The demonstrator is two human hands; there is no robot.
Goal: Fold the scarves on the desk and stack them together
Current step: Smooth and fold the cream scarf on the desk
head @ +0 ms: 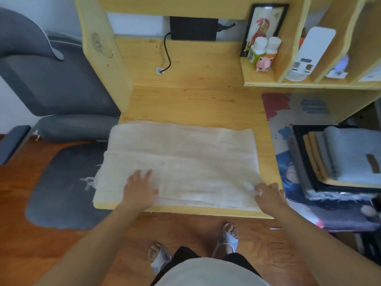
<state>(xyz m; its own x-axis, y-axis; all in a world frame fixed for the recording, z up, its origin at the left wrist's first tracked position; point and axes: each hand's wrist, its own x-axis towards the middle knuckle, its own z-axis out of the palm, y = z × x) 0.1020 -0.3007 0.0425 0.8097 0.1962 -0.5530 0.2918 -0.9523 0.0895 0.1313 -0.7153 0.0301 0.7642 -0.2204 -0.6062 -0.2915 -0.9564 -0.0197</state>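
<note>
The cream scarf [181, 162] lies spread in a wide band across the wooden desk [185, 104], already doubled lengthwise, so the step in hand looks like smoothing it before a crosswise fold. The left hand [140, 189] rests flat on the cloth, fingers straight and spread, gripping nothing. The right hand [269, 196] sits at the scarf's near right corner with fingers curled at the cloth edge; whether they actually pinch it I cannot tell. Left of the left fingers the scarf overhangs the desk edge, its fringe [88, 182] dangling over the grey floor mat [61, 188]. Beyond both sets of fingertips, past the scarf's far edge, bare desk runs to the back panel, giving room to work. Right of the right fingers, near but apart, 1 stack of folded scarves [338, 157] sits on a printed mat [288, 112]. The next move probably calls for lifting 1 end and carrying it across to meet the other, keeping corners aligned.
</note>
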